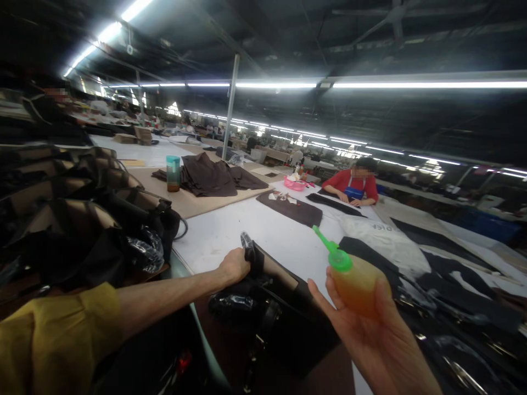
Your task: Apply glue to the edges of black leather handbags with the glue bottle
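My left hand [235,265] is closed around a black strap or handle, partly wrapped in clear plastic, at the top of a black bag [296,329]. The bag lies at the near edge of the white table, its tan inner side showing along the top and a buckled strap hanging at its front. In my right hand [370,329] is a squeeze bottle [358,282] with a green nozzle cap and amber liquid inside. The bottle is tilted, its nozzle pointing up and left, apart from the bag.
Black bags [82,219] are piled on the left. Brown fabric [209,175] and a teal-lidded bottle [173,174] stand on the table beyond. A co-worker in red [352,184] works across it, near a pink basket [294,184]. More black bags and a white sack [382,244] lie right.
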The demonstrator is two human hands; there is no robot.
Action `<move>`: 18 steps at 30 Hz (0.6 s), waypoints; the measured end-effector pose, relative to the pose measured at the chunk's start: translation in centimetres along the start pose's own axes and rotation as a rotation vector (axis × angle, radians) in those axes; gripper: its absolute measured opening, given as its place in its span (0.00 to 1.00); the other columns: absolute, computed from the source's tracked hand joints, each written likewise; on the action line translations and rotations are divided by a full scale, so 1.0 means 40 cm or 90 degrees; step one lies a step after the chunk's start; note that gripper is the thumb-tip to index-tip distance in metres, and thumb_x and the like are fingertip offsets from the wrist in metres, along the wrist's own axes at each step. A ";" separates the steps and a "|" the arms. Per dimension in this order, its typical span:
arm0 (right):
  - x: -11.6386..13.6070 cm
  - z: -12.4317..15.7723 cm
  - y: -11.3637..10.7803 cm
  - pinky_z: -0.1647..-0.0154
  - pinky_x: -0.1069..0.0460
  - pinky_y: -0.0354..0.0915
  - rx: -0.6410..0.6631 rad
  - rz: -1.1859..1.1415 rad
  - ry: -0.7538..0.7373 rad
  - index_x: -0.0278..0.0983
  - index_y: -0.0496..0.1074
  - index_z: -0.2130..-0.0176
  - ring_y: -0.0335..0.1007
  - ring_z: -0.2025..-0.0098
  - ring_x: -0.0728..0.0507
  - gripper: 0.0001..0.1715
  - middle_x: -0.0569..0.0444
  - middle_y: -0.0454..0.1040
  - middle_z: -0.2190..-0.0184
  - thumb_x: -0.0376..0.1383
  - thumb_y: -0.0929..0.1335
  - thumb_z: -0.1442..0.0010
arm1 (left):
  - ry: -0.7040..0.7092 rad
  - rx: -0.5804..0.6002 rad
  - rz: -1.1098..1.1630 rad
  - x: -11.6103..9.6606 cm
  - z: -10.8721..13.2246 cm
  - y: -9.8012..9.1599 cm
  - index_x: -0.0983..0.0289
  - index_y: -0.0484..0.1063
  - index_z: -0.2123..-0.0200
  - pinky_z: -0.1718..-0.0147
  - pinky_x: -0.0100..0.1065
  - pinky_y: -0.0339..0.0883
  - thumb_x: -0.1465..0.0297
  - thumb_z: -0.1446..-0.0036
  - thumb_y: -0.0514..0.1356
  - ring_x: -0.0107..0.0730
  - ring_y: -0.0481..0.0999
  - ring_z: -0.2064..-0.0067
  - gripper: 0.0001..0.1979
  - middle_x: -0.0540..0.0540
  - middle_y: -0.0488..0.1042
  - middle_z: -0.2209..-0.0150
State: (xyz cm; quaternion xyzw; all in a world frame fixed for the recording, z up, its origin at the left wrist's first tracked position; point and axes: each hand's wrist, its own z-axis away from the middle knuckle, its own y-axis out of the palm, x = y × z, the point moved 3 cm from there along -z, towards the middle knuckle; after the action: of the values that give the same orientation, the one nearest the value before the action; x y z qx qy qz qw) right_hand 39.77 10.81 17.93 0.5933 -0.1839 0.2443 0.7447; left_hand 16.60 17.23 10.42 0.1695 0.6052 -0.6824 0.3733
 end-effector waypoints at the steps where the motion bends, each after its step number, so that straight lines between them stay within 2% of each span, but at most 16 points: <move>1: 0.001 -0.001 -0.001 0.49 0.29 0.60 -0.005 -0.008 0.000 0.41 0.71 0.53 0.69 0.53 0.38 0.19 0.50 0.74 0.55 0.45 0.71 0.43 | 0.012 0.003 0.002 0.003 -0.006 0.000 0.66 0.74 0.70 0.63 0.33 0.67 0.76 0.54 0.55 0.42 0.75 0.59 0.09 0.59 0.78 0.66; 8: 0.008 -0.019 -0.010 0.48 0.29 0.60 -0.019 -0.027 -0.010 0.39 0.72 0.55 0.69 0.53 0.38 0.18 0.48 0.74 0.55 0.45 0.71 0.43 | 0.087 0.042 0.039 0.002 -0.038 0.008 0.71 0.75 0.68 0.64 0.32 0.67 0.81 0.55 0.53 0.39 0.76 0.62 0.12 0.59 0.77 0.67; 11: 0.011 -0.023 -0.012 0.49 0.29 0.61 -0.036 -0.025 -0.022 0.40 0.73 0.56 0.70 0.54 0.38 0.17 0.49 0.75 0.56 0.44 0.71 0.44 | 0.118 0.108 0.093 -0.005 -0.048 0.024 0.69 0.75 0.66 0.67 0.30 0.68 0.76 0.56 0.60 0.36 0.76 0.64 0.11 0.55 0.78 0.68; 13: 0.011 -0.019 -0.010 0.49 0.30 0.61 -0.043 -0.021 -0.016 0.39 0.72 0.56 0.70 0.55 0.38 0.19 0.49 0.75 0.56 0.45 0.71 0.44 | 0.117 0.136 0.149 -0.004 -0.058 0.035 0.68 0.75 0.66 0.69 0.30 0.69 0.72 0.61 0.65 0.36 0.76 0.67 0.14 0.53 0.78 0.69; 16: 0.009 -0.007 0.000 0.48 0.32 0.60 -0.027 0.010 -0.017 0.38 0.73 0.57 0.71 0.56 0.40 0.18 0.50 0.76 0.59 0.46 0.71 0.44 | 0.095 0.134 0.207 -0.002 -0.077 0.047 0.68 0.75 0.69 0.71 0.31 0.69 0.69 0.65 0.68 0.37 0.76 0.68 0.16 0.53 0.77 0.72; 18: 0.008 0.001 0.007 0.48 0.32 0.61 -0.006 0.043 -0.033 0.38 0.74 0.60 0.71 0.58 0.40 0.16 0.51 0.76 0.61 0.46 0.71 0.44 | 0.074 0.117 0.198 -0.004 -0.087 0.047 0.67 0.75 0.71 0.71 0.31 0.68 0.62 0.65 0.68 0.37 0.76 0.69 0.17 0.52 0.76 0.73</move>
State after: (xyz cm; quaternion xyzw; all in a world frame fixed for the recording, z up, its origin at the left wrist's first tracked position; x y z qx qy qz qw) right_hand 39.86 10.87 18.34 0.5893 -0.2239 0.2532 0.7338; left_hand 17.27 20.62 8.48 0.3334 0.5274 -0.6582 0.4214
